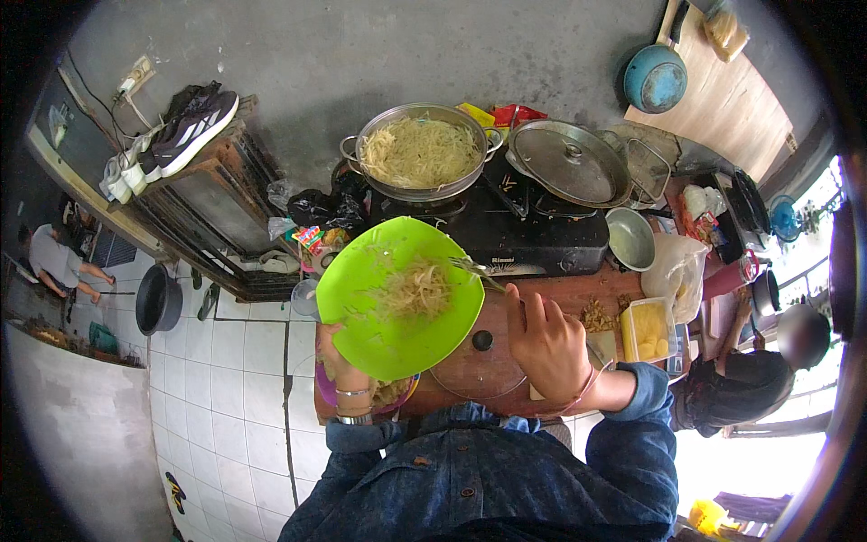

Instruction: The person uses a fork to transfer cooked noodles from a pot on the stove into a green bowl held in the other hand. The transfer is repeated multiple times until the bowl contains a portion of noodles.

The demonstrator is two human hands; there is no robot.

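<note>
My left hand [339, 359] grips the near left rim of a lime-green plate [406, 345], which hangs tilted above the table's left part. Pale shredded food [423, 288] lies in a small heap on it, with scraps stuck around. A metal fork [477, 269] is in my right hand [548, 345]; its tines are over the plate's right side, by the heap. Beyond the plate, a two-handled steel pot [427, 194] on the left burner holds much more pale shredded food [420, 152]. A purple bowl [328, 389] of food is partly hidden below my left wrist.
A lidded pan [572, 166] sits on the right of the black gas stove [555, 244]. A glass lid [482, 340] rests on the wooden table, partly covered. To the right are a metal bowl [631, 237], a plastic tub [650, 332] and a person [745, 386]; another person [57, 257] is far left.
</note>
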